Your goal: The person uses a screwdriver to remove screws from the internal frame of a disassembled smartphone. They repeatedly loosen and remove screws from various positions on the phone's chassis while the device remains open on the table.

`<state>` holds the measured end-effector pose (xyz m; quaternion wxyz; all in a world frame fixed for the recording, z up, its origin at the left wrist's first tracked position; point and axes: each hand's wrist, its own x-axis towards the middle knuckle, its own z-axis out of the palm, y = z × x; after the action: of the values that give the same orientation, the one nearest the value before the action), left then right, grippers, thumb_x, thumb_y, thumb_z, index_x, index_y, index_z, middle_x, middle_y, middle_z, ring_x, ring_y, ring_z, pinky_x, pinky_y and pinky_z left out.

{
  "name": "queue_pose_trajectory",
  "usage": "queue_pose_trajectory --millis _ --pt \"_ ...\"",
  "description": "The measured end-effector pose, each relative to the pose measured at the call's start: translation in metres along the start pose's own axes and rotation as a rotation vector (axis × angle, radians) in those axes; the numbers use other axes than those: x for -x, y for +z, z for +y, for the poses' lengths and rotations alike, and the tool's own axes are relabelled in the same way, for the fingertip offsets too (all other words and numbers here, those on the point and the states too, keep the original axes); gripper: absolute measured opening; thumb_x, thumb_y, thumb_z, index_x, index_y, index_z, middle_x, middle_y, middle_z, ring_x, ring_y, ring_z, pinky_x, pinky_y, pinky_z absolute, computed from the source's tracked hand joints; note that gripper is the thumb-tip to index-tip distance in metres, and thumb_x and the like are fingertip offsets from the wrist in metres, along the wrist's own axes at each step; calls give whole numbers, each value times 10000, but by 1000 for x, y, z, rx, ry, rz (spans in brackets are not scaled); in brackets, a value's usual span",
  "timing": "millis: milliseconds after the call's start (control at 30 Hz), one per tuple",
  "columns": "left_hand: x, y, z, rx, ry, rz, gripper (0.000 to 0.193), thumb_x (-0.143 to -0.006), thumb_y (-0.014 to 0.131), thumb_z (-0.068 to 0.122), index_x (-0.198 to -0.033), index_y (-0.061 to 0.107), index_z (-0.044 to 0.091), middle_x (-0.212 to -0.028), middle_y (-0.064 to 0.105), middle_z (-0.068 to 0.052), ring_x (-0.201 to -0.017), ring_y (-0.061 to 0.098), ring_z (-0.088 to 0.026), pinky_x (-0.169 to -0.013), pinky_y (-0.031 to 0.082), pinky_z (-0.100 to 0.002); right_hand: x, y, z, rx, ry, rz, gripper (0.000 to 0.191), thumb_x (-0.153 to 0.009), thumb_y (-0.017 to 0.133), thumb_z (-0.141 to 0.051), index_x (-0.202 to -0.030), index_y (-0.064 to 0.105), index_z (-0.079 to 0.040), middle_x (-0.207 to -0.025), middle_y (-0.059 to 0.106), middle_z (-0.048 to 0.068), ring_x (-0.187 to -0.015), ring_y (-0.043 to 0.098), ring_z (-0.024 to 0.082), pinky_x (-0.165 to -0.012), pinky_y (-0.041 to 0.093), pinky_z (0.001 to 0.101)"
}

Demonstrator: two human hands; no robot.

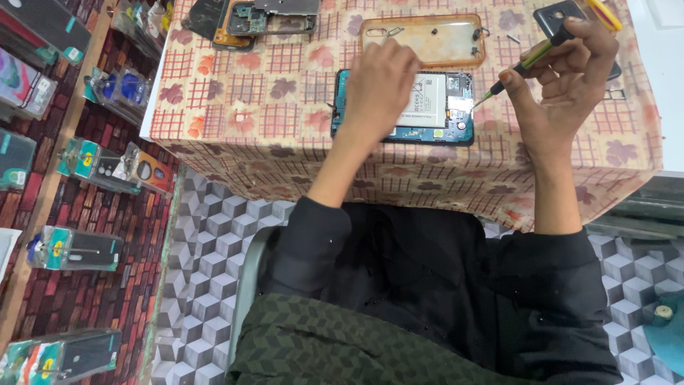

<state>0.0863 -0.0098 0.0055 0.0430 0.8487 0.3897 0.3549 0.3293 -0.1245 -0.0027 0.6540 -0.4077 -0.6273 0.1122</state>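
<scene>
A: Where is the opened phone (434,108) lying, and is there room around it?

B: It is lying on the table (235,107) with the checked cloth, close to the near edge, where the cloth is hanging down. The clear orange case (427,43) is lying just beyond it, and another opened phone (249,18) is sitting at the far left. Near the table's left and right edges, the cloth is showing bare.

A: How are the hands standing?

B: The left hand (377,89) is coming from below with the wrist straight, and it is resting on the left part of the phone, fingers bent down on it. The right hand (570,71) is raised beside the right end, palm turned inward, fingers closed around a screwdriver (527,64).

A: Which way is the tool pointing?

B: Its tip is pointing down-left, touching or almost touching the phone's upper right corner; I cannot tell which. The phone's long axis is running left to right, along the table edge, with the battery side facing up.
</scene>
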Motion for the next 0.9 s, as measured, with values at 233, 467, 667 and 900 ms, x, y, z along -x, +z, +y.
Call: queue_pose_trajectory --millis 233,467,667,900 --pt "22 2 44 60 343 73 145 -912 704 294 -978 716 165 -1031 623 -15 -1057 585 -229 -951 439 -453 -1 -1 -1 25 -26 -8 665 -1070 859 14 -1514 389 -145 -1152 527 39 -1017 593 109 -918 598 235" --pt "21 1 44 176 349 -37 162 -945 719 326 -1038 763 201 -1034 630 13 -1048 574 -212 -873 441 -405 0 -3 1 44 -41 -18 663 -1071 862 13 -1514 393 -143 -1141 530 40 -1015 596 111 -905 595 235" --pt "23 1 44 164 345 -23 159 -940 713 312 -1040 770 203 -1034 632 19 -1053 575 -205 -870 449 -394 0 -2 2 21 -29 -15 674 -1074 863 30 -1525 391 -137 -1157 531 48 -1010 594 115 -906 588 233" --pt "25 1 45 149 338 -31 152 -943 713 303 -1041 771 202 -1044 638 26 -1049 577 -202 -867 459 -394 -7 4 -3 129 -141 -50 693 -1028 846 56 -1527 385 -80 -1118 549 61 -978 600 159 -917 535 248"
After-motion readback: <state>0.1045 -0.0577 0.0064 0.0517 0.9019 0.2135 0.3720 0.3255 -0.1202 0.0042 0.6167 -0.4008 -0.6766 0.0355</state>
